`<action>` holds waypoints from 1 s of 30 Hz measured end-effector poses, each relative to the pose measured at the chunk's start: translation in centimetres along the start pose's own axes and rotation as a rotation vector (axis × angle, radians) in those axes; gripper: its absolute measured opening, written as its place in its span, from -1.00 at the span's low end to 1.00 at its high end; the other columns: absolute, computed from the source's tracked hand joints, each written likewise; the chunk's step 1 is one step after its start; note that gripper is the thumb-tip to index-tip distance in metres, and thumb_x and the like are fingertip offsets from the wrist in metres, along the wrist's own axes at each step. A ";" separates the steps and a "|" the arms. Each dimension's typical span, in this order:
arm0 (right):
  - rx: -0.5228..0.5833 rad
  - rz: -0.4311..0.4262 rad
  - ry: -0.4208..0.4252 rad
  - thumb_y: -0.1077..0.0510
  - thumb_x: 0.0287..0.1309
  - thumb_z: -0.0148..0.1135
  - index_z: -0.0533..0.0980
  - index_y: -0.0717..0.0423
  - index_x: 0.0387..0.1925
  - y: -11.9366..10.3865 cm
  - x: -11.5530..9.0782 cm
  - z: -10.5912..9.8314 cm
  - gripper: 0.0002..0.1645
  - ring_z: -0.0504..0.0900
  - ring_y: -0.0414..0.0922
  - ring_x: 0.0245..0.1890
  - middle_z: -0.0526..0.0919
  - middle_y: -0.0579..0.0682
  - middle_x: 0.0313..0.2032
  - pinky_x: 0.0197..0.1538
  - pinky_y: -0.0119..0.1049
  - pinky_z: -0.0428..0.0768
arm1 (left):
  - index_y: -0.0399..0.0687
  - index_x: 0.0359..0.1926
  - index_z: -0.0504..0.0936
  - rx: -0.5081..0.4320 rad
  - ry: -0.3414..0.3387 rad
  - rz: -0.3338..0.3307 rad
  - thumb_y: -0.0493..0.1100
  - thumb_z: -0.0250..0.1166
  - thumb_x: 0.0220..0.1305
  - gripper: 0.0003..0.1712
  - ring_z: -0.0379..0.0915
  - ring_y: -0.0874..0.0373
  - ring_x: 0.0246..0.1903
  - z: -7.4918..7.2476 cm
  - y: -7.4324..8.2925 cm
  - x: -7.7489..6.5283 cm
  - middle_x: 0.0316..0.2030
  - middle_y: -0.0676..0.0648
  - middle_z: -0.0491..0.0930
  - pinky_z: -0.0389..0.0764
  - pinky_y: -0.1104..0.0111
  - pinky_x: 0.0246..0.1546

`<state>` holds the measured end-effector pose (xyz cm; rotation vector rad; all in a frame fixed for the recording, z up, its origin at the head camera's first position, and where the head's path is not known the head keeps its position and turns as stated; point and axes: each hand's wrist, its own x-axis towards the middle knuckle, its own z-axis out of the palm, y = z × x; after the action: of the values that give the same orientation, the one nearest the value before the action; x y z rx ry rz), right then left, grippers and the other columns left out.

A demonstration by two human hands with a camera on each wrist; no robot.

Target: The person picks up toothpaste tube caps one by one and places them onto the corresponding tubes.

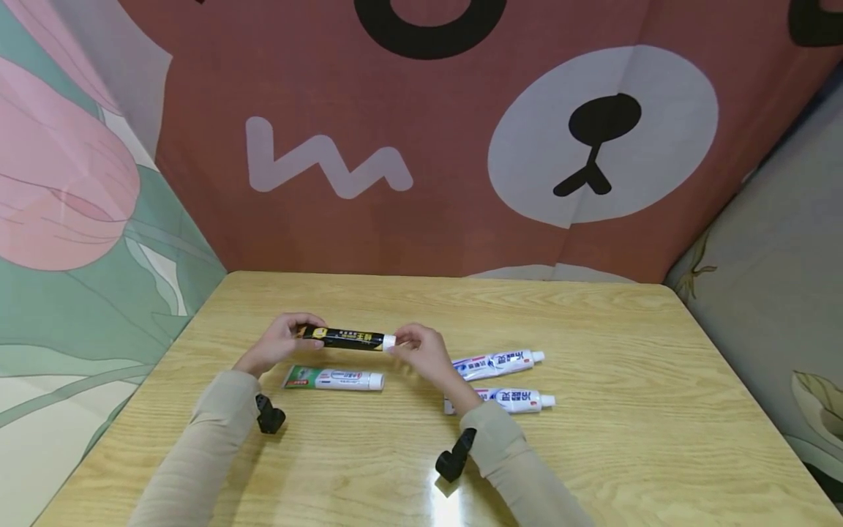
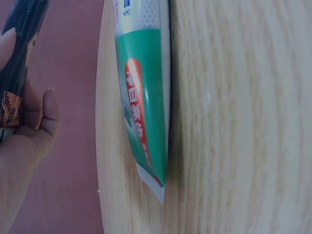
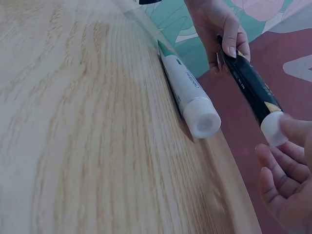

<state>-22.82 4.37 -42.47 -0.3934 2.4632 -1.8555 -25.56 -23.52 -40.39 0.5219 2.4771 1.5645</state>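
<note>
A black toothpaste tube (image 1: 352,339) with a white cap is held level above the table, its lettering facing the head camera. My left hand (image 1: 279,344) grips its tail end between thumb and fingers. At the other end, my right hand (image 1: 424,355) pinches the white cap (image 3: 274,128), thumb over it and fingertips curled beneath in the right wrist view. Just below, nearer to me, lies a green-and-white toothpaste tube (image 1: 336,378), its cap pointing right. In the left wrist view, the green tail (image 2: 144,97) of that tube fills the middle.
Two white-and-blue toothpaste tubes (image 1: 497,364) lie to the right, one nearer me, both with caps pointing right and partly hidden by my right hand and forearm. The wooden table (image 1: 632,351) ends at a brown cloth (image 1: 454,241) with a bear's face.
</note>
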 end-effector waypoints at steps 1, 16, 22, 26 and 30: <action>-0.010 -0.005 0.002 0.21 0.04 0.28 0.56 0.33 -0.28 0.0 0.0 0.0 -0.76 0.59 -0.08 -0.44 0.64 0.09 -0.40 -0.36 -0.35 0.54 | -0.35 -0.10 0.53 0.002 0.002 0.000 -0.34 0.34 0.03 -0.64 0.36 0.01 -0.12 0.0 0.0 0.0 -0.11 -0.24 0.49 0.44 0.34 -0.16; 0.019 -0.048 -0.027 0.23 0.05 0.27 0.56 0.34 -0.28 0.2 -0.1 -0.4 -0.78 0.57 -0.02 -0.41 0.63 0.14 -0.39 -0.30 -0.29 0.55 | -0.29 -0.13 0.56 0.013 0.004 -0.001 -0.34 0.35 0.02 -0.67 0.36 -0.09 -0.10 -0.1 0.2 -0.1 -0.13 -0.17 0.51 0.45 0.31 -0.17; -0.026 -0.044 -0.036 0.15 0.22 0.11 0.58 0.32 -0.33 0.3 -0.3 -0.4 -0.73 0.57 0.04 -0.49 0.59 0.07 -0.54 -0.43 -0.34 0.52 | -0.30 -0.14 0.56 0.016 -0.034 0.030 -0.32 0.35 0.02 -0.67 0.41 0.07 -0.24 0.4 0.3 0.1 -0.17 -0.18 0.52 0.49 0.28 -0.26; 0.032 -0.043 -0.092 0.22 0.06 0.27 0.50 0.34 -0.06 0.3 -0.6 -0.4 -0.60 0.57 -0.04 -0.38 0.59 0.12 -0.35 -0.32 -0.33 0.54 | -0.31 -0.12 0.55 0.006 -0.012 0.030 -0.32 0.34 0.04 -0.67 0.40 0.11 -0.20 0.4 0.5 0.1 -0.14 -0.16 0.51 0.47 0.32 -0.22; 0.058 -0.059 -0.088 0.33 0.03 0.25 0.45 0.46 -0.07 -0.8 -1.0 -0.4 -0.59 0.57 0.07 -0.39 0.59 0.23 -0.37 -0.25 -0.21 0.57 | -0.33 -0.11 0.54 -0.019 -0.020 0.021 -0.31 0.34 0.04 -0.65 0.42 0.10 -0.24 0.4 0.6 0.0 -0.16 -0.17 0.51 0.50 0.32 -0.25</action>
<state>-21.80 4.75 -41.74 -0.5382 2.3611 -1.8830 -25.34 -22.93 -39.99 0.5592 2.4475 1.5810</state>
